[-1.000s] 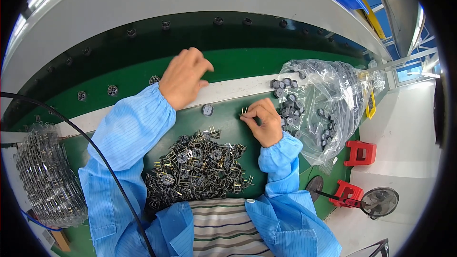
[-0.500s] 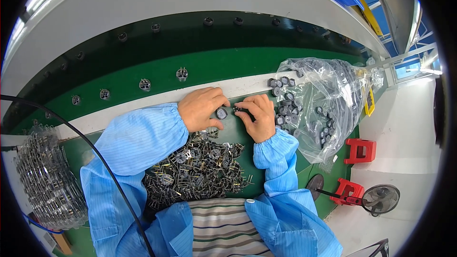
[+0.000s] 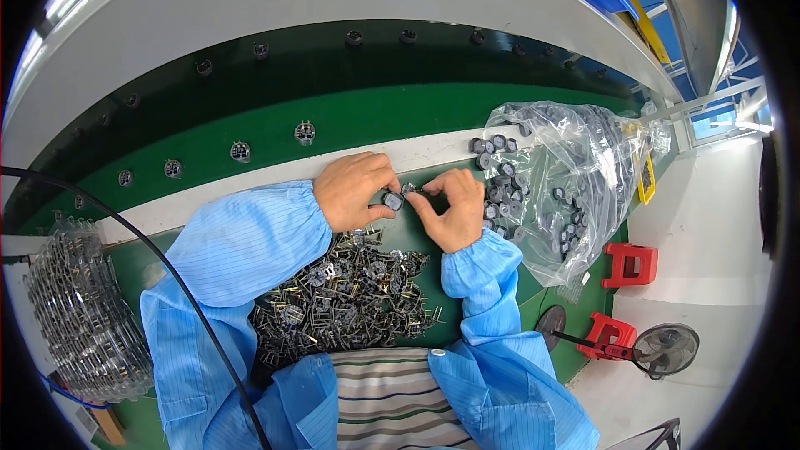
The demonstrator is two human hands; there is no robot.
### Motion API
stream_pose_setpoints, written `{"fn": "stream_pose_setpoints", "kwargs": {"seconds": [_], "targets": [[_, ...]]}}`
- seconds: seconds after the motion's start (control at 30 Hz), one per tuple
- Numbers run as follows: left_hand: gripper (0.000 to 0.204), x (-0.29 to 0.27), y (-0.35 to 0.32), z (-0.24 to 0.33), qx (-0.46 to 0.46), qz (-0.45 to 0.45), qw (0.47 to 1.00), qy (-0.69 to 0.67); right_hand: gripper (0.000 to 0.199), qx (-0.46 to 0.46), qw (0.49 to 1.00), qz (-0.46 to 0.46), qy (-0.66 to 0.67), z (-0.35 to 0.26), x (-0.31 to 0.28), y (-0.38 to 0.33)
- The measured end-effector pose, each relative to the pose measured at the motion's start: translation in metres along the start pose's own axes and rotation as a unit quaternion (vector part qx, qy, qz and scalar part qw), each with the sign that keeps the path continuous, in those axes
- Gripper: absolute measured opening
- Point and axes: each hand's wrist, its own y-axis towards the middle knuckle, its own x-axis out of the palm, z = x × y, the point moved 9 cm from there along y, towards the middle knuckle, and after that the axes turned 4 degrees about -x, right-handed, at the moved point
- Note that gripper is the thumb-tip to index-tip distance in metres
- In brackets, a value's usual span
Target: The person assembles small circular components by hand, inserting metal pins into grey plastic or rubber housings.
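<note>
Between thumb and fingers of my left hand is a round black plastic cap, its lighter inside facing up. My right hand pinches a small black part with metal pins close beside the cap. Whether the two pieces touch, I cannot tell. Below my hands lies a heap of similar black pin parts. Several loose round caps spill from a clear plastic bag to the right of my right hand.
A green conveyor belt runs beyond a white rail, carrying assembled round parts in spaced rows. Stacked clear trays stand at left. A black cable crosses over my left sleeve. Red stools and a fan are at right.
My right hand has turned and brought the pin part in next to the cap. My left hand has tilted the cap slightly. Parts on the belt have shifted left.
</note>
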Motion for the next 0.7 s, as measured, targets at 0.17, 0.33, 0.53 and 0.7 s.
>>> {"fn": "stream_pose_setpoints", "kwargs": {"seconds": [0.17,0.33,0.53,0.7], "targets": [[0.035,0.002,0.0,-0.001,-0.004,0.013,1.0,0.003,0.014,-0.033,0.999,0.02,-0.005,0.0,0.005,-0.002],[0.036,0.001,0.0,0.0,0.008,0.033,0.999,0.01,0.014,-0.032,0.993,-0.012,0.11,-0.015,0.008,0.002],[0.037,0.002,0.0,0.0,0.009,0.034,0.999,0.011,0.017,-0.089,0.996,0.003,0.015,-0.029,0.009,0.004],[0.036,0.001,0.0,0.0,0.011,0.04,0.999,0.003,0.017,-0.09,0.995,0.005,0.043,-0.026,0.013,0.002]]}}
